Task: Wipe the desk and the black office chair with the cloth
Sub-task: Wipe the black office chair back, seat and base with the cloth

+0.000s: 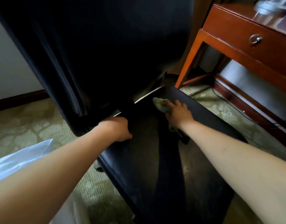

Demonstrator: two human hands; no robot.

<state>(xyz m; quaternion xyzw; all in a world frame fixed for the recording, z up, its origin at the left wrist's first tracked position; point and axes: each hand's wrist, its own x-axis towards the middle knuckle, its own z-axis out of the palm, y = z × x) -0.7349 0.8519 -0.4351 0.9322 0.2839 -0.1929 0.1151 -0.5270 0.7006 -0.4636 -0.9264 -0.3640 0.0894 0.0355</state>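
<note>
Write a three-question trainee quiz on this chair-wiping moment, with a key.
1. True or false: the right hand presses the cloth on the chair seat.
2. Where is the left hand? A) on the drawer B) at the seat's left edge near the backrest C) on the carpet
3. Fill in: the desk stands to the chair's ____.

Key: 1 true; 2 B; 3 right

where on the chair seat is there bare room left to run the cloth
Bare leather on the seat runs from the two hands forward to its front edge, between both forearms. The back strip under the backrest is crowded: the right hand presses the cloth there, and the left hand takes the left rear edge.
</note>
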